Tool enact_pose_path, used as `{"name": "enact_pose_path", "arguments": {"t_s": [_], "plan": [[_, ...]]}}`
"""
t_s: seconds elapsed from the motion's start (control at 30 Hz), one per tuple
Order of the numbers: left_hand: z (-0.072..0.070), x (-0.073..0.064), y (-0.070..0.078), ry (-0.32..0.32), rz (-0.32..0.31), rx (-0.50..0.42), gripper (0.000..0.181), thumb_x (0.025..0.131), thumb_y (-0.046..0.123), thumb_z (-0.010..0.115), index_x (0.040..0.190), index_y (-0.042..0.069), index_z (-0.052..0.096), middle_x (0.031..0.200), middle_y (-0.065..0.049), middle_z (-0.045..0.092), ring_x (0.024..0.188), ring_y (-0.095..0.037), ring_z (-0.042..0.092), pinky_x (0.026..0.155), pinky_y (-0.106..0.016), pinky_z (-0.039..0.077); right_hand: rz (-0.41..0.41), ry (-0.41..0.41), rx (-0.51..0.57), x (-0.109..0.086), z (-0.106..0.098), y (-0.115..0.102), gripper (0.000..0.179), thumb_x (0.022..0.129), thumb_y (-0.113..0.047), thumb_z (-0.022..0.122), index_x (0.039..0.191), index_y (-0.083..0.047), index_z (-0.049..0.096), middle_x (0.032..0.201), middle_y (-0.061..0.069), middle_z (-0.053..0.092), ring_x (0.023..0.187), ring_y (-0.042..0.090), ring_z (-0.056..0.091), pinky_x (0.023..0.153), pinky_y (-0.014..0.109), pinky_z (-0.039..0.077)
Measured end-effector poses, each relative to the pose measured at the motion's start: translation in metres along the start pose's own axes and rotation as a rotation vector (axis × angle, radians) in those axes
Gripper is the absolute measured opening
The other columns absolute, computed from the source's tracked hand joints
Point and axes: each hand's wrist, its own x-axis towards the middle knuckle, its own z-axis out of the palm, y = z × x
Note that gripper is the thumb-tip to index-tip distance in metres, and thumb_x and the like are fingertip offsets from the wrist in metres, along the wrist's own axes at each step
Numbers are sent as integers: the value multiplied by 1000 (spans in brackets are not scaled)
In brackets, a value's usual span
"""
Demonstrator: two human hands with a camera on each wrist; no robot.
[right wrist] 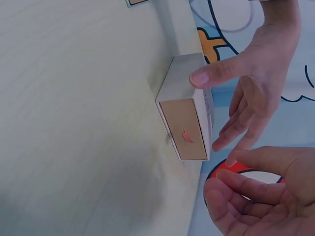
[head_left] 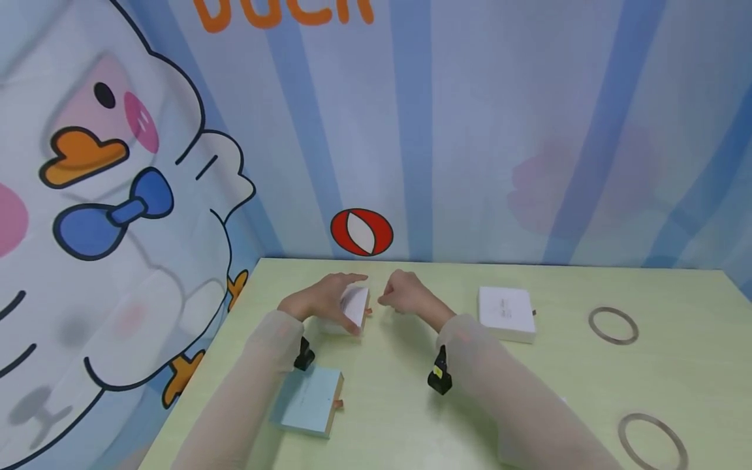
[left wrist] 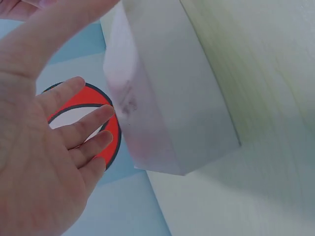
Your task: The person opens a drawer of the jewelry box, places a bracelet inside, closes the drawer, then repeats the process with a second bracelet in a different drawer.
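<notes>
A small white box [head_left: 355, 304] with a tan end face [right wrist: 181, 125] and an orange ribbon tab [right wrist: 187, 136] lies near the table's back edge. My left hand [head_left: 323, 298] is spread over it, fingers extended. In the right wrist view, that hand's thumb lies against the box's upper edge, while its other fingers reach past the far side. To the right of the tabbed end is my right hand [head_left: 409, 294], apart from the box. Its fingers are curled, thumb tip close to the forefinger [right wrist: 231, 179], and nothing shows between them.
A light blue box [head_left: 308, 399] with an orange tab lies nearer on the left. Right of my hands sits another white box [head_left: 506, 313] with a dark tab. Two rings [head_left: 613, 326] lie at the right. A pale item [head_left: 510, 449] is partly hidden under my right forearm.
</notes>
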Motion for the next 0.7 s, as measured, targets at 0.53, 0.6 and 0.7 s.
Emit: {"name": "enact_pose_path", "arguments": {"t_s": [0.53,0.6,0.7], "plan": [[-8,-8,30,25,109,-46,97,74,50,85,153,18,39,155,-3,36,139,-27,32,111,-53,31,-115,-53,-63,-36,-33,-2,18,95,-11,68,82,-1,77,61,1,61,57,14,57,63,27,50],[-8,-9,34,28,102,-44,96,74,52,84,153,19,40,155,-2,37,138,-26,33,110,-53,32,-128,-50,-66,-42,-37,-2,16,95,-11,68,87,0,77,71,4,67,62,16,59,65,29,52],[-6,-10,42,26,101,-36,94,75,55,82,152,20,40,153,-1,39,137,-23,34,110,-52,34,-156,-38,-68,-53,-42,-2,15,94,-11,69,92,1,76,82,6,71,68,16,61,67,30,53]]}}
